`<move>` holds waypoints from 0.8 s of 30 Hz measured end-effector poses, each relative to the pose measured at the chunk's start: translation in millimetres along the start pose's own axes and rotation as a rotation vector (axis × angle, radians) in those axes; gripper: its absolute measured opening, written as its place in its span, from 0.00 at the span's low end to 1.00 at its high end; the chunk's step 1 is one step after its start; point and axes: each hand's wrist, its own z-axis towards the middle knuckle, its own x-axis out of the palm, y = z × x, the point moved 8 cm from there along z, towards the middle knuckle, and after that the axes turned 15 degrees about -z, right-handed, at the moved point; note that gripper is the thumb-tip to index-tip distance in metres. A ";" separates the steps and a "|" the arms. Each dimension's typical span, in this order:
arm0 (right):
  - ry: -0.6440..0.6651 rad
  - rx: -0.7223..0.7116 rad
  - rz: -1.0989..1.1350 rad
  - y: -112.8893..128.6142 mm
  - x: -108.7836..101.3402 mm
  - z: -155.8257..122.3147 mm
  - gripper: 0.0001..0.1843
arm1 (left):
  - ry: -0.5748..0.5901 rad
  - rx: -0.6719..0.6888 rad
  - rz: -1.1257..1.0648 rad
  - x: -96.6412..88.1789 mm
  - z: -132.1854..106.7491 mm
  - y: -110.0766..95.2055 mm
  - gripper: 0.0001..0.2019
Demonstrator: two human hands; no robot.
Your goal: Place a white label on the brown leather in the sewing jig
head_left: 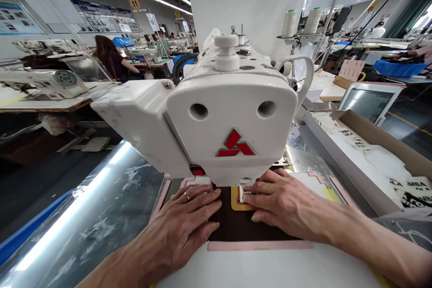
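A white sewing machine head (232, 117) with a red three-diamond badge fills the middle of the view. Below it lies a dark brown fabric panel (236, 229) on a white template board (256, 265) edged with pink strips. My left hand (189, 216) rests on the panel's left side, fingers stretched out and a ring on one. My right hand (280, 198) lies flat with its fingers over a white label with black lettering (248, 191), which sits within a yellow frame (238, 206). The machine's head hides the needle area.
At the right, a long cardboard box (381, 144) holds many white printed labels (413, 186). Two thread cones (289, 23) stand behind the machine. A glossy metal tabletop (111, 216) stretches left, with a blue bin (33, 229) beside it. Another person (113, 58) sits farther back.
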 end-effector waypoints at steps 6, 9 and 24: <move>-0.021 -0.008 -0.006 1.0 -2.5 0.2 0.16 | -0.011 -0.058 -0.019 -0.9 -0.4 -0.1 0.19; -0.020 -0.004 -0.014 1.3 -3.1 0.6 0.15 | -0.006 -0.054 -0.019 0.3 -0.6 -2.2 0.19; -0.082 -0.023 -0.041 -6.6 -3.3 4.2 0.17 | 0.002 -0.033 0.027 1.3 4.0 4.5 0.20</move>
